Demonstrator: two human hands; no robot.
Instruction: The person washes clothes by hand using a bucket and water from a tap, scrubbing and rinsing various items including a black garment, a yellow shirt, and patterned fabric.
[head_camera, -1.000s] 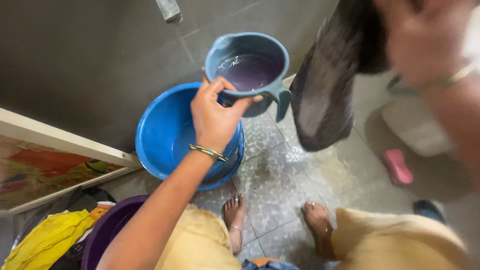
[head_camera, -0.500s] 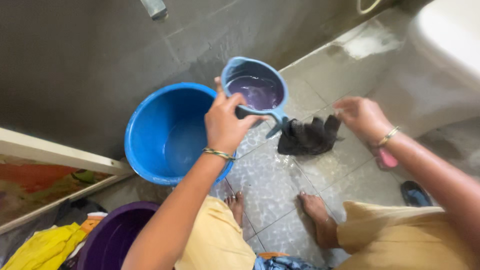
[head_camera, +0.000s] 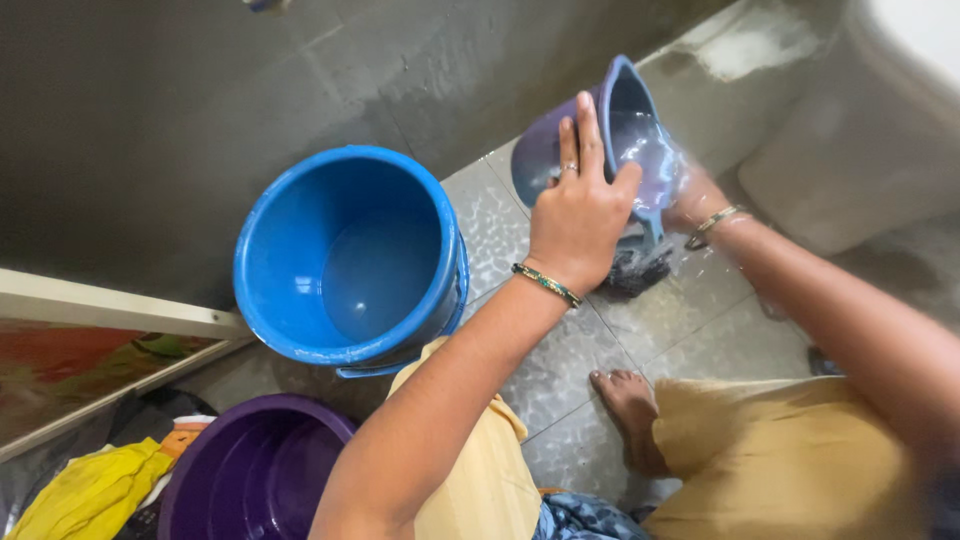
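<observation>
Currently my left hand (head_camera: 578, 222) grips one tipped grey-blue plastic mug (head_camera: 610, 130), water spilling onto one dark wet cloth (head_camera: 640, 265) just below; right hand (head_camera: 695, 200) sits on cloth, grip can't tell. Rec: pour slow, keep stream on cloth. Left of hand: 1 blue plastic bucket (head_camera: 345, 255), 1 purple tub (head_camera: 255, 470).

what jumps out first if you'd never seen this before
The tipped mug at upper middle, gripped by the left hand, spilling water over a dark cloth on the wet floor tiles. The right hand is down at that cloth, under the stream. Left of them stands a big blue bucket, with a purple tub at the bottom left.
</observation>
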